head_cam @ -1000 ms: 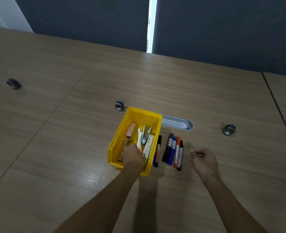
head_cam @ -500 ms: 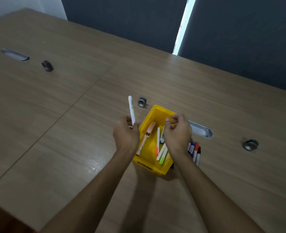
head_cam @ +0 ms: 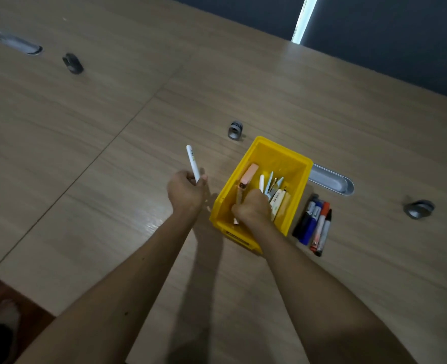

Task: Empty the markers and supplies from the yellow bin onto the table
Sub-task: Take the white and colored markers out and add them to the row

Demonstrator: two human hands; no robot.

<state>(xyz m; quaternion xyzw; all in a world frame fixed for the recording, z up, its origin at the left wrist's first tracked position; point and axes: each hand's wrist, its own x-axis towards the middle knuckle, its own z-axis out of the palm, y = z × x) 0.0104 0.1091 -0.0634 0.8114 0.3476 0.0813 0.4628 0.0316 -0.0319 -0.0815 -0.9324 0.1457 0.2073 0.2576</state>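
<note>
The yellow bin (head_cam: 293, 157) stands on the wooden table (head_cam: 269, 88). Inside it lie a peach stapler (head_cam: 249, 173) and several pale markers and pens (head_cam: 276, 194). My left hand (head_cam: 187, 191) is just left of the bin, shut on a white marker (head_cam: 192, 162) that points up and away. My right hand (head_cam: 252, 210) is down inside the bin, its fingers closed among the markers; what it grips is hidden. Right of the bin, several dark, blue and red markers (head_cam: 315, 224) lie side by side on the table.
A grey cable tray slot (head_cam: 331, 179) sits behind the bin's right corner. Round grey grommets are at the bin's far left corner (head_cam: 235, 130), at far right (head_cam: 418, 209) and far left (head_cam: 72, 63), with another slot (head_cam: 17, 43). The table edge and floor show at lower left.
My left hand lifted a white marker out of the bin and moved it left. My right hand came from the table over the bin and dropped into it.
</note>
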